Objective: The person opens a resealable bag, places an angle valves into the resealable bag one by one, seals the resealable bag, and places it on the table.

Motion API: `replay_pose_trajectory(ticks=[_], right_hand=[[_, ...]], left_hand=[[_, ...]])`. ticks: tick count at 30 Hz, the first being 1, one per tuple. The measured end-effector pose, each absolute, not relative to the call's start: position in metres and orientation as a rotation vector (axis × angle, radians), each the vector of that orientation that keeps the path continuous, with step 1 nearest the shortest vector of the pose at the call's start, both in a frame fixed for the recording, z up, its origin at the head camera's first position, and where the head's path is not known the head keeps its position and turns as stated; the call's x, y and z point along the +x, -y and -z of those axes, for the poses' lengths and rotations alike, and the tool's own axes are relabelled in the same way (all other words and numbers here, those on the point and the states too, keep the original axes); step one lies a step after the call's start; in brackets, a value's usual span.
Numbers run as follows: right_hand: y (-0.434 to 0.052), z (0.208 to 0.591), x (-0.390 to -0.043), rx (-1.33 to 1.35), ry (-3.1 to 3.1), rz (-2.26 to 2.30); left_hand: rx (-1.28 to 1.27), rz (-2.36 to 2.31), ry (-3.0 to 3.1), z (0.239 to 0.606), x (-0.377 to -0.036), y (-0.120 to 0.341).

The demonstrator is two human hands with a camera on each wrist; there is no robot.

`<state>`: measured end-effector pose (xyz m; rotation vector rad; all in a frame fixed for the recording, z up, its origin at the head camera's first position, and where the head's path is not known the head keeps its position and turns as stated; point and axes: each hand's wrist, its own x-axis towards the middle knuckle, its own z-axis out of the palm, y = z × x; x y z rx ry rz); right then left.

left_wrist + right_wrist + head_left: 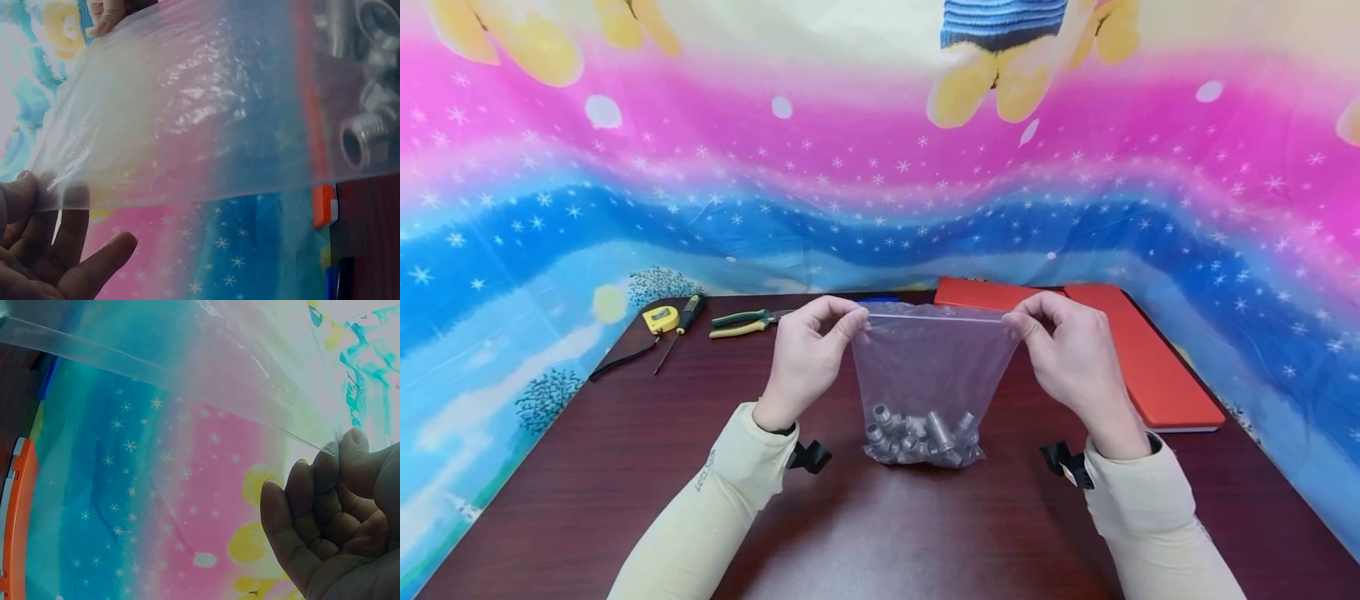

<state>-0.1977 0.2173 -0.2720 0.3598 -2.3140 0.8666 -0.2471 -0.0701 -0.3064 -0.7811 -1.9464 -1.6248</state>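
Note:
A clear plastic zip bag (pixel 932 367) hangs upright in the head view, its top edge stretched nearly level. Several grey threaded metal pipe fittings (pixel 940 432) lie heaped in its bottom. At the top left corner, my left hand (pixel 808 354) pinches the bag between thumb and fingers. My right hand (pixel 1075 358) pinches the opposite top corner. The left wrist view shows the metal fittings (pixel 369 140) through the see-through plastic at the right edge. In the right wrist view, thumb and index finger of the right hand (pixel 331 512) grip the drawn-out bag corner.
Left on the dark wood table (pixel 572 500) lie a yellow tape measure (pixel 661 319), a screwdriver (pixel 683 321) and green-and-yellow pliers (pixel 741 323). An orange-red case (pixel 1150 358) lies behind the right hand. A patterned cloth (pixel 865 150) hangs around the table.

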Motion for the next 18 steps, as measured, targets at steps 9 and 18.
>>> replay_pose_trajectory(ticks=[9, 18], right_hand=[[-0.221, 0.2742, -0.2011, 0.366, 2.336, -0.862], [-0.2199, 0.2755, -0.2015, 0.366, 2.337, -0.89]], left_hand=[[-0.761, 1.718, 2.008, 0.3048, -0.2477, 0.0739], [-0.767, 1.876, 2.003, 0.3041, -0.2496, 0.0756]])
